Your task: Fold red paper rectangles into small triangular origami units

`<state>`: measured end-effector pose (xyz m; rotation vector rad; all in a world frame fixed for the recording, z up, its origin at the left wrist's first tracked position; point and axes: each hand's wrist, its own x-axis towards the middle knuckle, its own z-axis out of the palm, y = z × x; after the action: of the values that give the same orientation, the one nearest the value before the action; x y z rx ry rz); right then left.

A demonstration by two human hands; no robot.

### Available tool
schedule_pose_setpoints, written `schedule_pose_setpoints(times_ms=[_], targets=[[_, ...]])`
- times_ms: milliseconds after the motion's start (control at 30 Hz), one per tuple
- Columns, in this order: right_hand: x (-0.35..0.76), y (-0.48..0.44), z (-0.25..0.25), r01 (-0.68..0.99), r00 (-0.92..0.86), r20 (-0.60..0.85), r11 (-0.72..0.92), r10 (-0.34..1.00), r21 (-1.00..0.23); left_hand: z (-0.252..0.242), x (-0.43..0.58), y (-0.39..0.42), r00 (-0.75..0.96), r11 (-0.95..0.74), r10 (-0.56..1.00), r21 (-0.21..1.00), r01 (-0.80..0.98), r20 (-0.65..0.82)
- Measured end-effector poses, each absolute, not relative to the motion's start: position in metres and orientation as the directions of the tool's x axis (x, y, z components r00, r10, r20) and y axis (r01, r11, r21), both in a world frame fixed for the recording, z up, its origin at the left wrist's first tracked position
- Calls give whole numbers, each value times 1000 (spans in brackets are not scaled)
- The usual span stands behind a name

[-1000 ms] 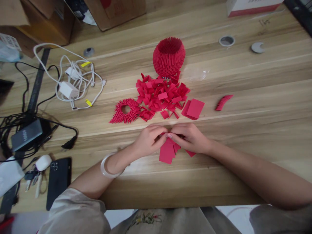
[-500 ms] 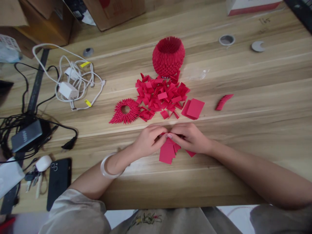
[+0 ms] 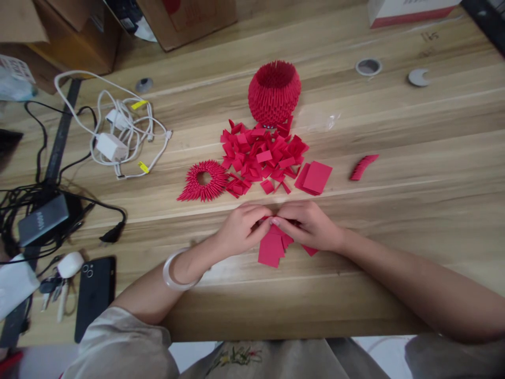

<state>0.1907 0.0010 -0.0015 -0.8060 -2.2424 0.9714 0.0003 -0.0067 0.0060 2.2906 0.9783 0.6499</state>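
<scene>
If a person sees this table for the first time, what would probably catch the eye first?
Probably the red folded-paper vessel, open at the top, standing behind a heap of small red paper pieces near the middle of the table. Next, perhaps, the spiky red paper ring to the left of that heap. Nearer the viewer, the left hand and right hand meet, pinching partly hidden red paper.

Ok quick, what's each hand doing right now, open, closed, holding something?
Left hand: closed, pinching a small piece of red paper, mostly hidden.
Right hand: closed, seemingly pinching the same piece.
</scene>
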Motion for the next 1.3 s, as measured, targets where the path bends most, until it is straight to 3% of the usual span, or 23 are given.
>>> schedule_pose_setpoints(times_ms=[1300], targets=[[191, 1, -1, 317, -663, 229, 544, 713, -777, 6, 1, -7, 614, -580, 758, 659, 479, 221]])
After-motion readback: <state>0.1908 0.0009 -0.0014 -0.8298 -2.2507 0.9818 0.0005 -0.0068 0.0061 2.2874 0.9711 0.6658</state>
